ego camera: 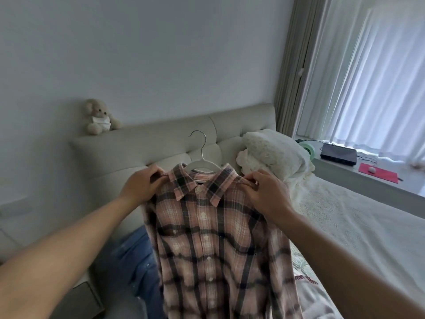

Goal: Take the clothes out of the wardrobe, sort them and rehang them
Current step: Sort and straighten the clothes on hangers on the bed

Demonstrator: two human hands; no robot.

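A single head-worn camera looked forward and slightly down from just behind the grip, close enough that both forearms ran in from the lower corners. The left hand [140,185] and right hand [266,194] pinched the shoulders of a plaid shirt [213,245] at mid-frame. Beyond the grip stood a padded headboard [161,143]; to the right of it a bed [356,226] stretched toward a curtained window [372,72]. The wide lens bowed the edges. No second view existed.
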